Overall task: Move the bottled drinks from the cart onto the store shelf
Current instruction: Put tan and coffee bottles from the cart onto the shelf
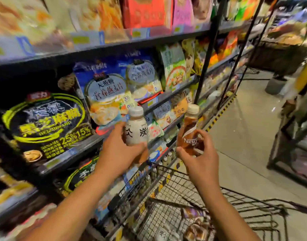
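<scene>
The left hand (pixel 119 150) holds a white bottle (pixel 136 127) up in the air. The right hand (pixel 199 153) holds a brown bottle (pixel 189 131) just beside it. Both are above the cart (pixel 236 206), near the shelf (pixel 90 141) full of bags (pixel 105 94).

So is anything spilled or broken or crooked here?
Nothing spilled or broken that I can see. The left hand holds a white bottle and the right hand a brown bottle, both capped. The brown one just leans a little. The picture is blurry, so small flaws could hide.
</scene>
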### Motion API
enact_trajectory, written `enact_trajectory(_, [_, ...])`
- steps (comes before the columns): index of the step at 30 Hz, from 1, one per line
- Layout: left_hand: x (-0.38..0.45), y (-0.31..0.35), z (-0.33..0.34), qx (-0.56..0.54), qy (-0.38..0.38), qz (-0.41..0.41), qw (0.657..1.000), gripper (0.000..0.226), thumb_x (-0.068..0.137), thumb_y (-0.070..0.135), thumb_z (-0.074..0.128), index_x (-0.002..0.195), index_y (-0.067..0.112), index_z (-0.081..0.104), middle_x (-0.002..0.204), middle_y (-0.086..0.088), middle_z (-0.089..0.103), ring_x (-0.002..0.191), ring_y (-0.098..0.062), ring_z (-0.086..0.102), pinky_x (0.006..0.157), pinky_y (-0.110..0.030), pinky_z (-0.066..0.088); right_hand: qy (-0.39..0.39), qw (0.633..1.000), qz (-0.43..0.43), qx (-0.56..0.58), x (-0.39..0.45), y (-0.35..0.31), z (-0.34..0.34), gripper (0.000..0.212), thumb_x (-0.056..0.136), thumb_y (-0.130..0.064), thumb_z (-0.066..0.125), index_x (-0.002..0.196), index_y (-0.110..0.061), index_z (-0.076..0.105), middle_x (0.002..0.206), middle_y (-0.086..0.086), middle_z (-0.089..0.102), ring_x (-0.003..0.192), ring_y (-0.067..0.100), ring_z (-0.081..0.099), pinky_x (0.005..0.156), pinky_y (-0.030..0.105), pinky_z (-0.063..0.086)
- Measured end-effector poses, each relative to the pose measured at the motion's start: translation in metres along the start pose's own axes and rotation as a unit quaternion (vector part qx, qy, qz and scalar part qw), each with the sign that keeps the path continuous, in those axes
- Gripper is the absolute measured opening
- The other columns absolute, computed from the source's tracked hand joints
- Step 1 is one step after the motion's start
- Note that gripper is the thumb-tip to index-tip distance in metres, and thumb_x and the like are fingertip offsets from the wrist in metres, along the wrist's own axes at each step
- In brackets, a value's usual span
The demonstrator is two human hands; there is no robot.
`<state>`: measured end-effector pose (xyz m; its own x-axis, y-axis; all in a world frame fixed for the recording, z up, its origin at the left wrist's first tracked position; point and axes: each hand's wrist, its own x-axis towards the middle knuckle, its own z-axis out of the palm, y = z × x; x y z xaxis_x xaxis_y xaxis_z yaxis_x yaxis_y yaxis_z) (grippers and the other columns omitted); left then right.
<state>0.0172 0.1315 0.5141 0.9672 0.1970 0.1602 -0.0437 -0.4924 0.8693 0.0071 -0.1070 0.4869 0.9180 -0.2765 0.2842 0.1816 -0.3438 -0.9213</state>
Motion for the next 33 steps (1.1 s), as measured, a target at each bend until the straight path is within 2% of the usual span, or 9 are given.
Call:
enact_trajectory(5, [-0.021,0.062,-0.060,-0.016,0.063,0.062,0.996,0.056,0.074,0.032,0.092,0.109,0.052,0.053,0.103,0.031,0.064,0.091,0.018,0.059,0.076,-0.020,0.049,0.010,0.997,-0.067,0.035,0.001,-0.075,-0.008,0.071,0.080,-0.022,0.090,0.139,-0.040,0.055,0.114,-0.024,0.067,0.099,-0.004,0.069,0.092,0.034,0.060])
enact_trajectory(8, [-0.035,0.074,-0.091,-0.028,0.085,0.070,0.994,0.055,0.072,0.037,0.092,0.113,0.049,0.056,0.109,0.022,0.070,0.096,0.006,0.066,0.084,-0.034,0.058,-0.006,0.994,-0.093,0.053,-0.008,-0.104,-0.005,0.068,0.081,-0.021,0.089,0.133,-0.049,0.056,0.108,-0.027,0.067,0.096,0.000,0.072,0.089,0.041,0.062])
enact_trajectory(10, [-0.047,0.074,-0.112,-0.042,0.096,0.067,0.992,0.055,0.072,0.037,0.093,0.112,0.050,0.057,0.108,0.022,0.070,0.094,0.013,0.065,0.083,-0.031,0.057,-0.023,0.992,-0.104,0.063,-0.020,-0.121,0.003,0.066,0.081,-0.020,0.090,0.127,-0.052,0.056,0.106,-0.028,0.066,0.092,0.000,0.072,0.085,0.043,0.063])
enact_trajectory(14, [-0.079,0.067,-0.170,-0.040,0.122,0.059,0.990,0.052,0.075,0.036,0.092,0.109,0.049,0.054,0.102,0.030,0.065,0.089,0.026,0.058,0.072,-0.014,0.046,-0.059,0.986,-0.136,0.071,-0.052,-0.158,0.039,0.068,0.079,-0.023,0.092,0.124,-0.056,0.054,0.107,-0.031,0.064,0.094,-0.003,0.069,0.085,0.037,0.060])
enact_trajectory(17, [-0.106,0.048,-0.227,-0.012,0.165,0.038,0.986,0.061,0.071,0.044,0.091,0.117,0.049,0.051,0.108,0.024,0.069,0.097,0.007,0.066,0.079,-0.031,0.056,-0.104,0.979,-0.154,0.086,-0.085,-0.190,0.080,0.069,0.079,-0.023,0.092,0.112,-0.066,0.050,0.106,-0.043,0.059,0.097,-0.015,0.063,0.082,0.029,0.054])
enact_trajectory(19, [-0.125,0.034,-0.266,0.003,0.189,0.023,0.982,0.062,0.070,0.044,0.092,0.115,0.051,0.050,0.106,0.023,0.071,0.094,0.002,0.069,0.082,-0.038,0.059,-0.128,0.974,-0.159,0.101,-0.110,-0.206,0.108,0.067,0.077,-0.024,0.093,0.112,-0.064,0.052,0.104,-0.032,0.065,0.096,-0.017,0.062,0.083,0.028,0.053])
enact_trajectory(21, [-0.149,0.020,-0.308,0.021,0.212,0.008,0.977,0.061,0.071,0.041,0.092,0.115,0.051,0.049,0.102,0.023,0.072,0.088,0.006,0.069,0.077,-0.035,0.059,-0.162,0.967,-0.155,0.123,-0.139,-0.221,0.140,0.068,0.077,-0.021,0.093,0.114,-0.063,0.053,0.104,-0.026,0.067,0.093,-0.018,0.062,0.083,0.025,0.053])
enact_trajectory(27, [-0.214,-0.016,-0.414,0.061,0.268,-0.023,0.961,0.059,0.074,0.040,0.089,0.119,0.045,0.052,0.107,0.023,0.068,0.091,0.021,0.058,0.072,-0.027,0.051,-0.251,0.939,-0.156,0.177,-0.222,-0.273,0.229,0.070,0.078,-0.017,0.092,0.124,-0.055,0.055,0.107,-0.041,0.060,0.098,-0.012,0.065,0.079,0.025,0.057])
enact_trajectory(33, [-0.257,-0.044,-0.491,0.068,0.337,-0.053,0.937,0.053,0.073,0.046,0.089,0.115,0.048,0.056,0.106,0.021,0.070,0.096,0.006,0.065,0.082,-0.037,0.059,-0.328,0.911,-0.154,0.197,-0.280,-0.313,0.292,0.069,0.082,-0.016,0.090,0.135,-0.045,0.057,0.114,-0.026,0.062,0.096,-0.022,0.061,0.073,0.010,0.057])
